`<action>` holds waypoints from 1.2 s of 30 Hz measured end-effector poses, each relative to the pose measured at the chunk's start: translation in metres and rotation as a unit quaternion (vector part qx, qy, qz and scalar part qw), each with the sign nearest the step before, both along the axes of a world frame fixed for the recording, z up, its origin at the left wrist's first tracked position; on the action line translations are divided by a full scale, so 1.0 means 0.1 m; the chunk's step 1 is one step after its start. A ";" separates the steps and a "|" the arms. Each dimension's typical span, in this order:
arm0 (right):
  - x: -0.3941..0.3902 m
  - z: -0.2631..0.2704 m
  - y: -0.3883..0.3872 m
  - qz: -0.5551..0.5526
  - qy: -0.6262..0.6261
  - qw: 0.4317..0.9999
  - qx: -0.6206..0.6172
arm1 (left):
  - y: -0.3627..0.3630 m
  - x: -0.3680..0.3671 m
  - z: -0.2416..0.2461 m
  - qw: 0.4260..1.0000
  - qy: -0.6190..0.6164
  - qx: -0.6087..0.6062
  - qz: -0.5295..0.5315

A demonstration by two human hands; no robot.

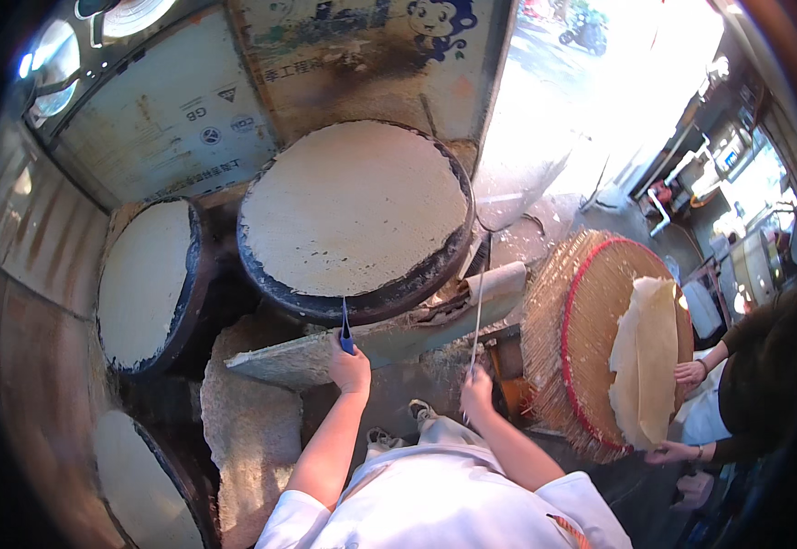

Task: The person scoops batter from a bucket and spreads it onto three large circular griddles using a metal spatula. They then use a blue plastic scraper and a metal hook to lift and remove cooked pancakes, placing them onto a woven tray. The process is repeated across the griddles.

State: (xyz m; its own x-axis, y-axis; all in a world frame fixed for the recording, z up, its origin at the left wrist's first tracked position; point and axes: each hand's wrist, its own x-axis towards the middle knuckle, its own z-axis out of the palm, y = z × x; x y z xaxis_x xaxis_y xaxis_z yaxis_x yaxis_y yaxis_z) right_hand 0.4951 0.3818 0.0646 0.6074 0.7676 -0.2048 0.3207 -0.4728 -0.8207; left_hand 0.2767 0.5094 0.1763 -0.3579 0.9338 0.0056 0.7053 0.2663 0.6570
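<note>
In my left hand (350, 372) is a blue-handled scraper (346, 339), its thin blade pointing away from me at the near edge of a big round griddle (409, 300). A pale, thin sheet of batter or flatbread (357, 206) covers most of that griddle, with small holes near its front. My right hand (477, 396) grips a long thin stick (479, 309), which points up and away, right of the griddle. Between me and the griddle runs a slanted board (302, 360).
Two more coated griddles stand left, one behind (141, 281) and one nearer (141, 480). At right, a co-worker's hands (690, 374) touch a folded flatbread sheet (645, 364) on a round straw mat (587, 329) with a red band. Wall panels (165, 117) rise behind.
</note>
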 end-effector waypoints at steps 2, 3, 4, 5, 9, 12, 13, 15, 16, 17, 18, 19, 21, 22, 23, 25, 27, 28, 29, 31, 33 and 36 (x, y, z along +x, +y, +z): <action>0.03 0.77 0.38 -0.024 0.166 0.986 -0.021 | -0.01 -0.06 0.02 1.000 -0.002 -0.020 0.013; 0.15 0.77 0.50 -0.036 0.183 0.982 0.028 | 0.00 0.00 0.06 1.000 -0.010 -0.027 0.005; 0.25 0.91 0.63 -0.013 0.175 0.984 0.013 | -0.01 0.04 0.10 0.999 -0.002 -0.032 0.009; 0.31 0.97 0.74 -0.018 0.197 0.980 0.038 | -0.01 0.08 0.15 0.999 0.006 -0.036 0.010; 0.26 1.10 0.98 -0.049 0.254 0.966 0.019 | -0.02 0.12 0.21 0.999 0.016 -0.047 0.001; -0.02 1.09 0.91 -0.032 0.158 0.987 -0.005 | 0.00 0.03 0.10 0.999 0.023 0.048 -0.007; -0.05 1.18 0.84 -0.009 0.140 0.990 -0.017 | 0.01 0.00 0.12 1.000 0.004 0.021 0.010; -0.03 1.23 0.74 -0.013 0.159 0.987 -0.034 | 0.07 -0.03 0.03 0.999 0.011 0.038 -0.009; -0.01 1.19 0.68 -0.008 0.144 0.989 -0.031 | 0.09 -0.02 0.03 1.000 0.022 0.022 0.000; -0.01 1.11 0.58 -0.001 0.129 0.991 -0.028 | 0.10 -0.02 0.06 0.999 0.033 0.005 0.011; -0.04 1.05 0.50 0.008 0.117 0.993 -0.024 | 0.12 -0.04 0.10 0.999 0.047 -0.010 0.025; -0.10 1.05 0.42 0.020 0.112 0.993 -0.038 | 0.17 -0.13 0.08 0.998 0.041 -0.002 0.038; -0.24 1.09 0.21 0.046 0.100 0.992 -0.065 | 0.32 -0.39 -0.02 0.997 0.028 0.012 0.065; -0.30 1.11 0.07 0.050 0.119 0.990 -0.063 | 0.40 -0.43 0.10 0.995 0.030 -0.012 0.094; -0.36 1.13 -0.08 0.053 0.137 0.987 -0.061 | 0.50 -0.54 0.07 0.995 0.025 0.007 0.098; -0.46 1.26 -0.31 0.089 0.147 0.982 -0.072 | 0.77 -1.00 -0.08 0.993 0.017 0.067 0.094; -0.50 1.36 -0.49 0.143 0.130 0.976 -0.103 | 0.93 -1.32 -0.05 0.988 -0.123 0.084 0.050; -0.50 1.30 -0.57 0.172 0.110 0.975 -0.089 | 0.97 -1.39 -0.05 0.984 -0.153 0.074 0.054; -0.48 1.19 -0.64 0.201 0.090 0.973 -0.076 | 1.02 -1.42 -0.05 0.979 -0.182 0.066 0.058; -0.46 1.14 -0.64 0.255 0.065 0.963 -0.056 | 1.07 -1.56 -0.16 0.975 -0.203 0.062 0.061; -0.46 1.16 -0.60 0.294 0.053 0.953 -0.056 | 1.04 -1.50 -0.20 0.976 -0.190 0.077 0.074; -0.44 1.35 -0.48 0.307 0.082 0.942 -0.105 | 0.89 -1.11 0.11 0.984 -0.111 0.043 0.135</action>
State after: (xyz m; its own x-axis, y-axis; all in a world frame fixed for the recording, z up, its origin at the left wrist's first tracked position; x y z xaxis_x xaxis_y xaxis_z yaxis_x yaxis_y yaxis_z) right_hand 0.4507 0.3341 0.1997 0.0096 0.8962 -0.4436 0.4641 -0.3969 -0.7919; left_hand 0.1658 0.5982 0.1869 -0.5932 0.8046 -0.0263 0.4528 0.3605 0.8155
